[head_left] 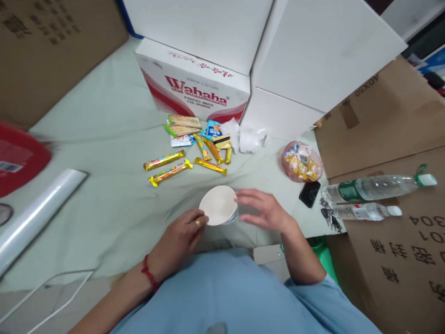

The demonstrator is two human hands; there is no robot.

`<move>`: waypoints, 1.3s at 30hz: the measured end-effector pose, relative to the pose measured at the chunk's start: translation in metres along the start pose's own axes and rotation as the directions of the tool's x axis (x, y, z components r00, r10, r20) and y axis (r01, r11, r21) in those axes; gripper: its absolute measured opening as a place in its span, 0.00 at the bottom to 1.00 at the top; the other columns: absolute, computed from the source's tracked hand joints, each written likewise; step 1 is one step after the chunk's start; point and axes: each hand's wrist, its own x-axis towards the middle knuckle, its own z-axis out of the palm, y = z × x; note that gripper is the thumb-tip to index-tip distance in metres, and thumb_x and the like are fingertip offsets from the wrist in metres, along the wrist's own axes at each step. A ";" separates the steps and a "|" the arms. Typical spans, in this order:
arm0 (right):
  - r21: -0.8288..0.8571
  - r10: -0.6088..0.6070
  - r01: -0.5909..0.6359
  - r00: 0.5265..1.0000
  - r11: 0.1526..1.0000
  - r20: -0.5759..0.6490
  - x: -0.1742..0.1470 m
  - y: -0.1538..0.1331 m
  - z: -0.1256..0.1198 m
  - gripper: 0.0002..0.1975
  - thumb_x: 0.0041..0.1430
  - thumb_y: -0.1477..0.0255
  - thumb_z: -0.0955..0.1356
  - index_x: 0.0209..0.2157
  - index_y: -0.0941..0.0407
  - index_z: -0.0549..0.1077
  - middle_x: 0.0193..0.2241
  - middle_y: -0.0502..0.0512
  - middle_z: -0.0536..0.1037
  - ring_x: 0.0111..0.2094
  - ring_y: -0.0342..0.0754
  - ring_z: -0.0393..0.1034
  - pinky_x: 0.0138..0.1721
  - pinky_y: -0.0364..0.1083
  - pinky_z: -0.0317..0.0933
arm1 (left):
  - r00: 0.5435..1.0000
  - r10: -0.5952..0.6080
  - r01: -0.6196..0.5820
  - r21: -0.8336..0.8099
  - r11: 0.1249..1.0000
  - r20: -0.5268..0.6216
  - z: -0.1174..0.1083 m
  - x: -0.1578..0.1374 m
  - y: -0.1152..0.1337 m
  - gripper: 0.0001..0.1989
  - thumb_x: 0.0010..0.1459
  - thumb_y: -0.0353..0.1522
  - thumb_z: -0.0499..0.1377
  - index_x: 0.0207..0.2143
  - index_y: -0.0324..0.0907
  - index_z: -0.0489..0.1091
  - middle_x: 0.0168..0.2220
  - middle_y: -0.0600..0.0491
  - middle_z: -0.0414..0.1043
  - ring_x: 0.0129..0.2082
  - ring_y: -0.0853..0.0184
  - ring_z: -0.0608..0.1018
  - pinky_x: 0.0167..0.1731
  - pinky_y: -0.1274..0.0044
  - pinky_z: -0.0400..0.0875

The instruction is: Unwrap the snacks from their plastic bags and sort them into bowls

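A white cup [219,206] with a coloured pattern outside is tipped so that its white inside faces up at me. My left hand [186,227] grips its left rim between thumb and fingers. At the cup's right side my right hand [266,208] is open, fingers apart; its fingertips are close to the rim, and I cannot tell whether they touch. Beyond the cup lie several yellow-wrapped snack sticks [170,173], a blue snack packet [212,130], a cream-and-black snack [222,141] and green-edged wafer packs [184,125].
Behind the snacks stand a Wahaha carton [198,88] and a clear plastic bag [252,139]. Rightward are a pink bowl of wrapped sweets [301,162], a phone [309,194], keys [332,218] and two bottles [378,185]. A plastic film roll [41,213] and red container [21,157] lie left.
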 end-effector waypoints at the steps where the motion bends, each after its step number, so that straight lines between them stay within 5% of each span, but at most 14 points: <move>1: -0.033 0.014 -0.013 1.000 0.999 0.023 -0.012 -0.009 0.005 0.20 0.70 0.60 0.70 0.59 0.50 0.75 0.58 0.61 0.78 0.56 0.54 0.77 0.54 0.50 0.74 | 1.000 0.013 -0.012 -0.038 0.999 0.017 0.003 0.005 0.002 0.12 0.71 0.27 0.51 0.42 0.42 0.75 0.42 0.49 0.79 0.38 0.69 0.82 0.39 0.79 0.76; 4: -0.131 0.125 -0.121 0.992 0.984 0.018 -0.044 -0.022 0.002 0.11 0.74 0.68 0.66 0.52 0.52 0.78 0.50 0.61 0.82 0.49 0.52 0.80 0.49 0.49 0.75 | 0.998 0.064 -0.062 -0.100 0.993 0.022 0.011 0.017 0.010 0.13 0.71 0.28 0.53 0.53 0.43 0.74 0.55 0.45 0.78 0.51 0.66 0.83 0.50 0.77 0.78; 7: -0.131 0.299 -0.295 0.954 0.946 0.013 -0.078 -0.032 -0.039 0.10 0.74 0.70 0.64 0.46 0.52 0.78 0.42 0.58 0.83 0.42 0.50 0.79 0.44 0.48 0.74 | 0.997 0.076 -0.076 -0.091 0.993 -0.004 0.014 0.020 0.013 0.20 0.71 0.31 0.55 0.64 0.45 0.68 0.66 0.42 0.70 0.62 0.61 0.77 0.58 0.71 0.76; 10: -0.194 0.527 -0.529 0.847 0.826 -0.065 -0.106 -0.033 -0.110 0.09 0.72 0.67 0.66 0.44 0.51 0.78 0.40 0.57 0.82 0.38 0.51 0.77 0.39 0.48 0.71 | 0.999 0.047 -0.048 -0.051 0.998 -0.013 0.011 0.011 0.002 0.15 0.71 0.33 0.56 0.57 0.44 0.73 0.59 0.44 0.76 0.55 0.63 0.82 0.55 0.73 0.78; 12: -0.290 0.660 -0.687 0.724 0.666 -0.199 -0.109 -0.016 -0.161 0.08 0.68 0.65 0.68 0.40 0.52 0.79 0.33 0.55 0.81 0.31 0.52 0.74 0.34 0.49 0.68 | 1.000 0.021 -0.021 -0.016 1.000 -0.013 0.009 -0.001 -0.008 0.12 0.72 0.34 0.55 0.50 0.44 0.76 0.52 0.46 0.80 0.49 0.65 0.84 0.50 0.75 0.80; 15: -0.395 0.742 -0.882 0.443 0.258 -0.503 -0.078 0.041 -0.232 0.06 0.56 0.73 0.74 0.27 0.53 0.76 0.23 0.52 0.75 0.28 0.53 0.71 0.38 0.53 0.65 | 1.000 -0.005 0.005 0.018 1.000 -0.014 0.007 -0.020 -0.018 0.13 0.72 0.35 0.53 0.47 0.44 0.77 0.48 0.49 0.82 0.45 0.66 0.85 0.47 0.77 0.81; 17: -0.378 0.676 -0.905 0.403 0.194 -0.617 -0.041 0.086 -0.269 0.07 0.55 0.80 0.72 0.27 0.55 0.74 0.26 0.55 0.77 0.35 0.56 0.73 0.46 0.56 0.63 | 0.999 -0.024 0.025 0.047 0.999 -0.030 0.007 -0.030 -0.019 0.13 0.73 0.36 0.53 0.48 0.45 0.77 0.48 0.50 0.82 0.45 0.67 0.85 0.46 0.77 0.81; 21: -0.293 0.538 -0.922 0.386 0.253 -0.749 0.024 0.155 -0.308 0.12 0.66 0.76 0.69 0.50 0.62 0.75 0.51 0.70 0.78 0.50 0.54 0.70 0.55 0.56 0.59 | 0.994 -0.063 0.075 0.128 0.989 -0.091 0.008 -0.041 -0.013 0.14 0.73 0.37 0.53 0.53 0.45 0.75 0.51 0.49 0.81 0.47 0.65 0.85 0.49 0.74 0.81; 24: -0.211 0.474 -0.905 0.378 0.369 -0.795 0.034 0.178 -0.296 0.22 0.66 0.72 0.70 0.59 0.65 0.70 0.56 0.74 0.75 0.51 0.52 0.69 0.57 0.54 0.59 | 0.989 -0.084 0.105 0.178 0.978 -0.124 0.007 -0.049 -0.013 0.15 0.73 0.38 0.53 0.54 0.45 0.74 0.52 0.49 0.80 0.49 0.63 0.84 0.50 0.73 0.80; 28: -0.204 0.478 -0.875 0.420 0.439 -0.772 -0.003 0.186 -0.235 0.16 0.67 0.73 0.66 0.53 0.63 0.75 0.47 0.67 0.81 0.44 0.51 0.72 0.52 0.51 0.63 | 0.984 -0.105 0.134 0.213 0.968 -0.142 0.005 -0.063 -0.025 0.15 0.73 0.38 0.52 0.52 0.44 0.75 0.52 0.48 0.79 0.48 0.63 0.83 0.50 0.72 0.80; 34: -0.294 0.509 -0.820 0.544 0.491 -0.666 -0.073 0.175 -0.131 0.19 0.65 0.62 0.65 0.47 0.60 0.79 0.45 0.68 0.82 0.47 0.60 0.74 0.54 0.57 0.65 | 0.987 -0.097 0.125 0.227 0.966 -0.131 0.008 -0.068 -0.055 0.14 0.72 0.37 0.52 0.47 0.44 0.76 0.51 0.47 0.79 0.49 0.61 0.83 0.50 0.70 0.80; 39: -0.348 0.542 -0.774 0.624 0.529 -0.562 -0.092 0.169 -0.091 0.23 0.66 0.55 0.64 0.48 0.58 0.80 0.48 0.69 0.82 0.53 0.63 0.71 0.61 0.62 0.59 | 0.985 -0.107 0.133 0.203 0.970 -0.133 0.021 -0.062 -0.061 0.14 0.70 0.37 0.52 0.45 0.45 0.77 0.50 0.46 0.80 0.49 0.59 0.82 0.50 0.67 0.80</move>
